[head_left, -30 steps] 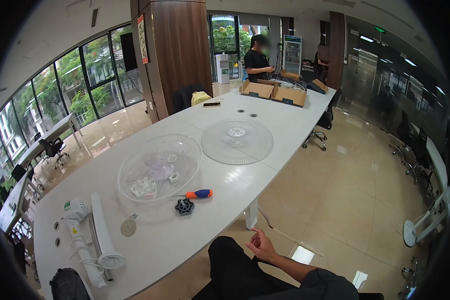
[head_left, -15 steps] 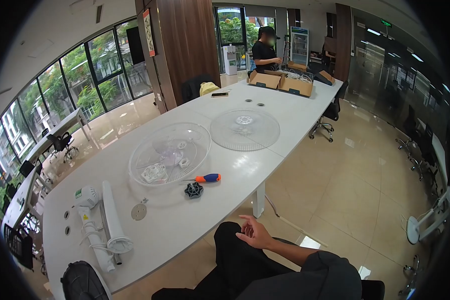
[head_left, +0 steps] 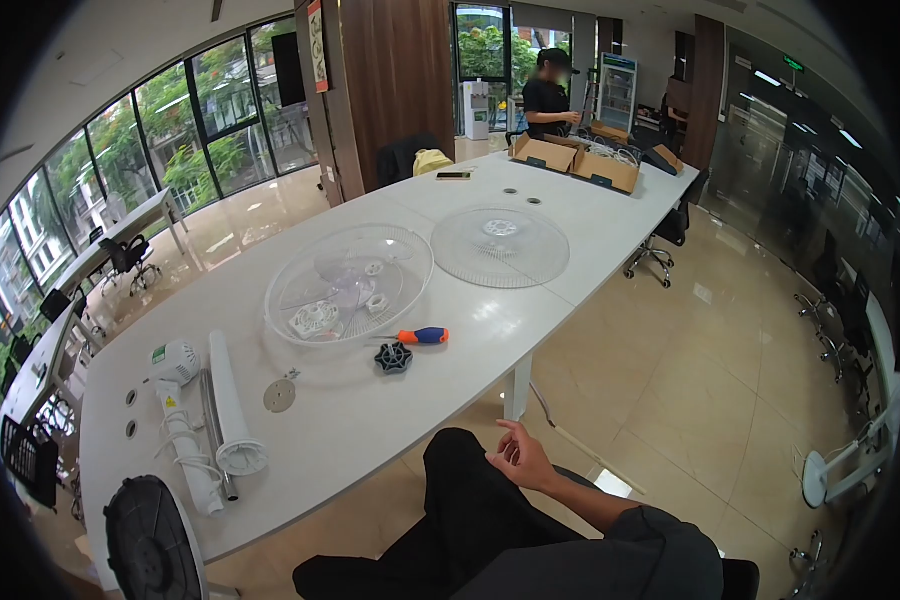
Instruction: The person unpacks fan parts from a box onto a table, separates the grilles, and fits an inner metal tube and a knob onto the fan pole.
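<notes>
My right hand (head_left: pixel 522 458) hovers by my bent knee, empty, with its fingers loosely curled and apart. My left hand does not show. On the table nearest that knee lie a black star-shaped knob (head_left: pixel 393 358) and a screwdriver (head_left: pixel 425 336) with an orange and blue handle. Behind them, a clear fan grille (head_left: pixel 410 290) holds a transparent fan blade (head_left: pixel 345 283) and small white parts. Farther left are a white fan motor head (head_left: pixel 175 362), a white tube (head_left: pixel 232 400) and a metal rod (head_left: pixel 217 440). A black ribbed round base (head_left: pixel 152 545) stands tilted at the lower left.
A second grille (head_left: pixel 500 250) lies farther along the white table (head_left: pixel 370 440). Open cardboard boxes (head_left: pixel 605 172) and a phone (head_left: pixel 453 176) sit toward the far end, where another person (head_left: pixel 547 100) stands. An office chair (head_left: pixel 660 245) is beside the right edge.
The view has shifted slightly, and more of the black base's ribbed face shows. My right hand stays by the knee. The other person's head has turned.
</notes>
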Available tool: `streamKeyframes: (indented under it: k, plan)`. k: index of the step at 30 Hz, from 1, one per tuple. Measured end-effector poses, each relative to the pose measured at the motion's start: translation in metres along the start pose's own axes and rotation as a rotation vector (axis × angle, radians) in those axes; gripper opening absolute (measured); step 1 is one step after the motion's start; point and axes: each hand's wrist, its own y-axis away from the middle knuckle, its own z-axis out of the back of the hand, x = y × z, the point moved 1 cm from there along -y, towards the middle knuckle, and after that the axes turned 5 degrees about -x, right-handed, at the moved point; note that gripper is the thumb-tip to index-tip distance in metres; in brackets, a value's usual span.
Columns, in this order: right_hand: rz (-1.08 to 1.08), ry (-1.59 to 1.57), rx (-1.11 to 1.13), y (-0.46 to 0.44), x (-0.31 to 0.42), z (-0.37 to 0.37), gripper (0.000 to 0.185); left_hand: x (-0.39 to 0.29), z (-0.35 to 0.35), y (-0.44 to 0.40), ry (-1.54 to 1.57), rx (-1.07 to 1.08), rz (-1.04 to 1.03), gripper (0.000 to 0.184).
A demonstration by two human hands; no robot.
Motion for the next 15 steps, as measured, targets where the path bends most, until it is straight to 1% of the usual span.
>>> streamKeyframes:
  k: [2,3,4,5,6,7,8,9,10,13,15]
  plan:
    - [0.0,0.01,-0.045,-0.001,-0.007,-0.002,0.062,0.019,0.002,-0.025,-0.214,0.261,-0.379,0.02]
    - [0.004,0.004,-0.006,-0.003,-0.008,-0.005,0.062,0.027,0.003,-0.04,-0.347,0.347,-0.478,0.028]
    - [-0.013,0.001,-0.036,-0.004,-0.01,-0.008,0.062,0.047,0.056,-0.092,-0.459,0.434,-0.27,0.036]
    - [-0.03,-0.006,-0.052,-0.006,-0.011,-0.014,0.063,0.046,0.043,-0.077,-0.175,0.281,-0.044,0.037]
    - [-0.018,-0.032,-0.052,-0.007,-0.011,-0.02,0.063,0.039,0.022,-0.065,-0.217,0.207,0.068,0.033]
    - [-0.01,-0.072,-0.049,-0.008,-0.016,-0.028,0.064,0.037,0.008,-0.053,-0.144,0.191,0.127,0.031]
    - [-0.009,-0.085,-0.021,-0.008,-0.013,-0.036,0.064,0.035,-0.008,-0.053,-0.204,0.136,0.198,0.029]
    - [-0.001,-0.095,-0.008,-0.011,-0.005,-0.044,0.064,0.042,-0.014,-0.06,-0.182,0.076,0.243,0.027]
    - [0.012,-0.112,0.045,-0.012,0.005,-0.055,0.064,0.037,-0.031,-0.051,-0.224,0.058,0.245,0.027]
    - [0.074,-0.118,0.102,-0.019,0.023,-0.071,0.063,0.048,-0.045,-0.065,-0.334,0.043,0.244,0.027]
    - [0.143,-0.191,0.131,-0.023,0.038,-0.089,0.064,0.05,-0.055,-0.068,-0.382,0.029,0.256,0.03]
